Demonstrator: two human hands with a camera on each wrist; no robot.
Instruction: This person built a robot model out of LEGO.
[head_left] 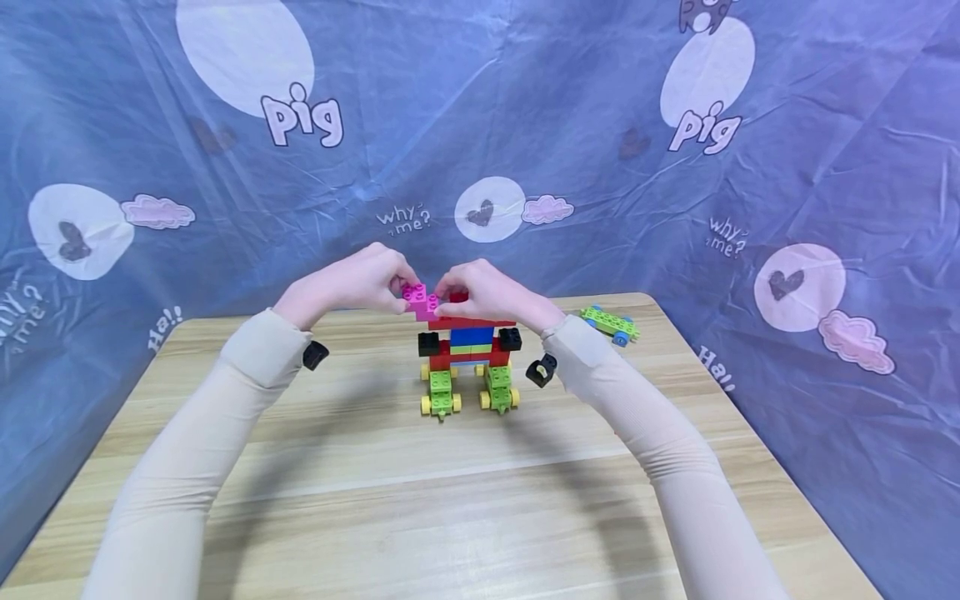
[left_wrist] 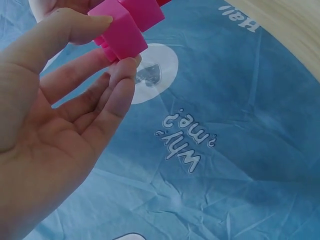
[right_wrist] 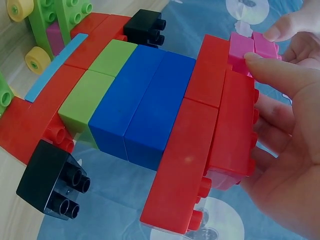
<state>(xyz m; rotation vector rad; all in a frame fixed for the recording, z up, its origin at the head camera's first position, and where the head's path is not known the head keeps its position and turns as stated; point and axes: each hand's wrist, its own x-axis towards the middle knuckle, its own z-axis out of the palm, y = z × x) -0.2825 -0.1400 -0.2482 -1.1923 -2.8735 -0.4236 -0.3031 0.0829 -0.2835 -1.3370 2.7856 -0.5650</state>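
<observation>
A stacked brick figure with red, blue, green and black blocks [head_left: 471, 337] stands upright near the back of the table. Two pink bricks [head_left: 420, 302] sit stepped at the left end of its red top. My left hand [head_left: 348, 282] pinches the outer pink brick [left_wrist: 122, 30] between thumb and fingers. From the other side my right hand [head_left: 491, 292] holds the inner pink brick [right_wrist: 241, 50], its thumb on the near face. The right hand's other fingers curl behind the red top bricks [right_wrist: 232, 120], where their tips are partly hidden.
Green wheeled bases [head_left: 440, 392] with yellow wheels carry the figure. Black bricks [right_wrist: 47, 177] stick out at its sides. A green car base with blue wheels [head_left: 611, 323] lies at the back right of the wooden table [head_left: 450, 500]. A blue printed cloth [head_left: 405, 167] hangs behind.
</observation>
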